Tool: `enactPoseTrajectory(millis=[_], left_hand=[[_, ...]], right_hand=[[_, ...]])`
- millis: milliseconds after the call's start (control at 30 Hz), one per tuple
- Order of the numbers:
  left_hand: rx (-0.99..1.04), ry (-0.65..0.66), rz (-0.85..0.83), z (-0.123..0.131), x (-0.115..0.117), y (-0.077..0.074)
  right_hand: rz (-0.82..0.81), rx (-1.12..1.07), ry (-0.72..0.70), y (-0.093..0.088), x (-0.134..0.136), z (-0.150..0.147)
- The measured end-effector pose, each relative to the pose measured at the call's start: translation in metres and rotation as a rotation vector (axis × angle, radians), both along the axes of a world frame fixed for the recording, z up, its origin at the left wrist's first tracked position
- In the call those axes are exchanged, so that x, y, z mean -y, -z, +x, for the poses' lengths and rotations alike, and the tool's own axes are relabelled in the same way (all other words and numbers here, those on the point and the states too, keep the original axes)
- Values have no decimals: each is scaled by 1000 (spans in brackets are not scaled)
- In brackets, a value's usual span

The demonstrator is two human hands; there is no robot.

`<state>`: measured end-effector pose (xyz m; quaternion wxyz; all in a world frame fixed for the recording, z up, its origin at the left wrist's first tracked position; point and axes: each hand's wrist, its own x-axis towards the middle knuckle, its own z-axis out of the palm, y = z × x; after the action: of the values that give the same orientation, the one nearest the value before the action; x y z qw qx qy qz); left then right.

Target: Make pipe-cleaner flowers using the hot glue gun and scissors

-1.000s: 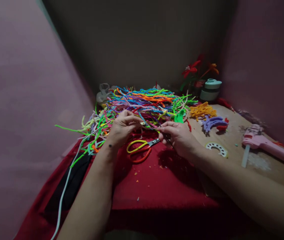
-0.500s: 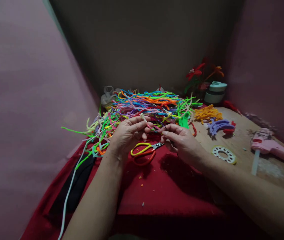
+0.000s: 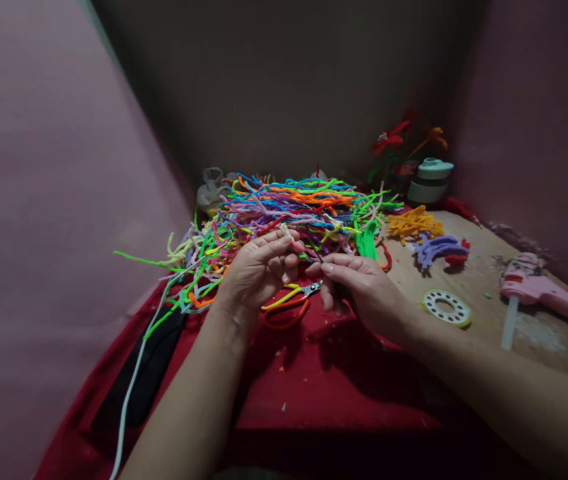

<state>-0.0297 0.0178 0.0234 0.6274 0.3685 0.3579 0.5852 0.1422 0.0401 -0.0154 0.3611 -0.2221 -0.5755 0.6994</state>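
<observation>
Between the thumb and fingers of my left hand (image 3: pixel 257 270) is a small pink pipe-cleaner piece (image 3: pixel 297 246) with pale, frayed-looking tips at its upper end. My right hand (image 3: pixel 364 283) is closed in a pinch just to the right, at the lower end of that piece. A thin dark strand (image 3: pixel 319 257) shows at its fingertips, too small to make out fully. Below both hands, scissors (image 3: pixel 287 325) with one yellow and one red handle lie on the red cloth (image 3: pixel 334 400), partly behind my left fingers. Behind them spreads a heap of multicoloured pipe cleaners (image 3: pixel 289 200).
To the right, a board (image 3: pixel 404 267) bears orange pieces (image 3: pixel 417 223), purple pieces (image 3: pixel 437 252), a white ring with holes (image 3: pixel 447 308) and a pink glue gun (image 3: pixel 529 283). A lidded container (image 3: pixel 431 183) and red flowers (image 3: pixel 389 139) stand behind. A white cord (image 3: pixel 131 393) runs down the left.
My right hand's lower fingers have loosened and spread downward; the dark strand no longer shows below the hand. My left hand keeps the pink piece in nearly the same place. The view has shifted slightly.
</observation>
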Motion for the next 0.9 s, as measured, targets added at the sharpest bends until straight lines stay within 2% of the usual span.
enactPoseTrajectory(millis=[233, 900], left_hand=[[38, -65, -25, -3, -5, 2], [-29, -59, 9, -7, -4, 1]], right_hand=[[125, 38, 24, -4, 10, 2], [145, 86, 7, -5, 12, 4]])
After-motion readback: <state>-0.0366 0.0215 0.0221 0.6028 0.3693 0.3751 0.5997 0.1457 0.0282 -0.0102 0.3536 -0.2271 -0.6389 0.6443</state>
